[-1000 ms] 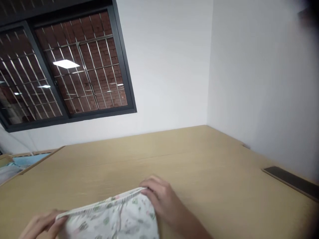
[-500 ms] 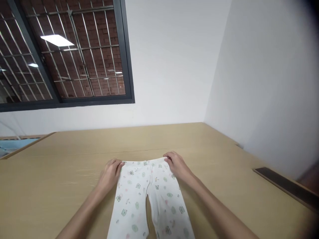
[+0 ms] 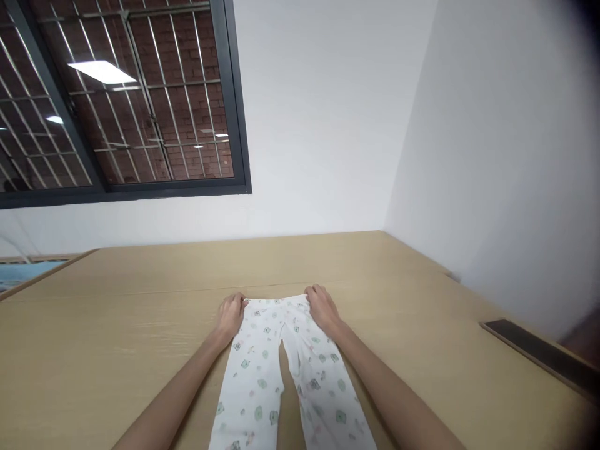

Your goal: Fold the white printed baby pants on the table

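A small pair of white trousers [image 3: 262, 375] with a green and pink print lies flat on the light wooden table [image 3: 117, 312], waistband away from me and legs running toward the bottom edge. My left hand [image 3: 231, 315] grips the left corner of the waistband with curled fingers. At the right corner of the waistband, my right hand [image 3: 321, 307] holds the cloth the same way. Both forearms stretch out along the outer sides of the trouser legs.
White walls meet in a corner behind the table. A dark-framed window [image 3: 117, 94] with bars sits at upper left. A dark slot [image 3: 539, 356] lies in the table at the right. A blue surface [image 3: 23, 272] shows past the table's left edge.
The trousers have been spread out and slid a little farther from me. Both hands moved closer together on the waistband. One second ago only the waistband showed at the bottom edge.
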`<state>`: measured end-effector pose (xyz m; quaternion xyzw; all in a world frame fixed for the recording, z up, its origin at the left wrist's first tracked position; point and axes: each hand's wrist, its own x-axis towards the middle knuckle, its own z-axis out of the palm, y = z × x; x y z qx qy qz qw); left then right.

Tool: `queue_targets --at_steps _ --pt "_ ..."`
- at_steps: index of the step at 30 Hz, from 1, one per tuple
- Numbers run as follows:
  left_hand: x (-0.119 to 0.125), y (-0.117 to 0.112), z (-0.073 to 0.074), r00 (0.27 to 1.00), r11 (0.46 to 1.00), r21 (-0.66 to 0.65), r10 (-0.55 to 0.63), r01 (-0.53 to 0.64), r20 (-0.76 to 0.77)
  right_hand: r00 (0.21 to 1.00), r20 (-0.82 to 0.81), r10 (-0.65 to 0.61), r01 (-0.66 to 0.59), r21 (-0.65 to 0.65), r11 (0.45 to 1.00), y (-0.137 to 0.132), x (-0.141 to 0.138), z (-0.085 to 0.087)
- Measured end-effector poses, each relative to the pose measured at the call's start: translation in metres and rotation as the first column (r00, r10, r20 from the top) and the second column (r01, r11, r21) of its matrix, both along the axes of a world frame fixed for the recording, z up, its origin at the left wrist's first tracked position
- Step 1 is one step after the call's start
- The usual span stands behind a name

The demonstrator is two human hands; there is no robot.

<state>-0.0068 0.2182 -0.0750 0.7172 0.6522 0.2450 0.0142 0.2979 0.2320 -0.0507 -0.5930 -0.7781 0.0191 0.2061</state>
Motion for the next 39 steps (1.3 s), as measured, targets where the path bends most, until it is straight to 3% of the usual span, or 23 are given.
queue_targets --at_steps 10,27,30,34,36,39 --pt "0.01 0.033 0.007 0.994 0.995 -0.083 0.04 -0.049 -0.104 0.997 0.067 -0.025 0.023 0.033 0.999 0.036 0.003 -0.005" --pt "0.02 0.055 0.02 0.972 0.981 -0.177 0.039 -0.082 -0.231 1.0 0.02 0.015 -0.016 0.032 0.999 0.054 0.013 -0.01" --pt "0.027 0.052 0.03 0.968 0.975 -0.196 0.052 -0.102 -0.246 1.0 0.005 0.009 -0.009 0.039 0.999 0.055 0.013 -0.013" --pt "0.052 0.038 0.055 0.96 0.984 -0.148 0.059 -0.102 -0.274 1.0 -0.014 0.001 -0.001 0.049 0.999 0.056 0.014 -0.015" --pt "0.073 0.022 0.069 0.958 0.992 -0.113 0.028 -0.063 -0.287 1.0 -0.022 -0.002 0.003 0.051 0.999 0.056 0.014 -0.015" --pt "0.115 -0.02 0.087 0.945 0.985 -0.144 -0.139 0.1 -0.295 0.999 -0.032 -0.006 0.008 0.049 0.999 0.057 0.015 -0.016"
